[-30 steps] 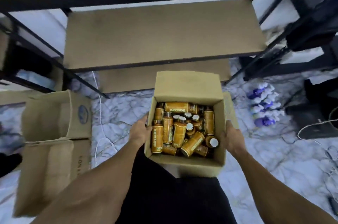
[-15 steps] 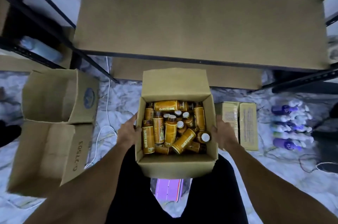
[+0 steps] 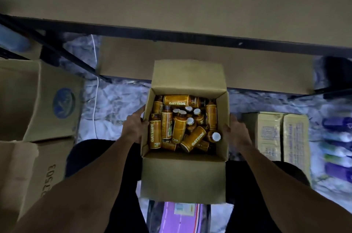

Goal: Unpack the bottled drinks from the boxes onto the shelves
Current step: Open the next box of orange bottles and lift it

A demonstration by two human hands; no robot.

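Observation:
An open cardboard box (image 3: 182,175) sits low in the middle of the head view, in front of my legs. It is full of several amber bottled drinks (image 3: 181,124) with white caps, some upright and some lying across. My left hand (image 3: 134,127) grips the box's left wall, thumb at the rim. My right hand (image 3: 236,133) holds the right wall, its fingers hidden behind the cardboard. A bare brown shelf (image 3: 190,4) with a black front rail fills the top, and a lower shelf board (image 3: 133,61) lies just beyond the box.
Two empty open cartons (image 3: 34,99) (image 3: 28,171) stand at the left. A closed carton (image 3: 276,137) and purple bottles (image 3: 337,137) lie on the marble floor at the right. A white cable (image 3: 94,99) runs down beside the shelf leg. A purple pack (image 3: 179,217) lies under the box.
The view has closed in on the shelf and tipped down. The box stays gripped between both hands, now nearer the lower shelf board.

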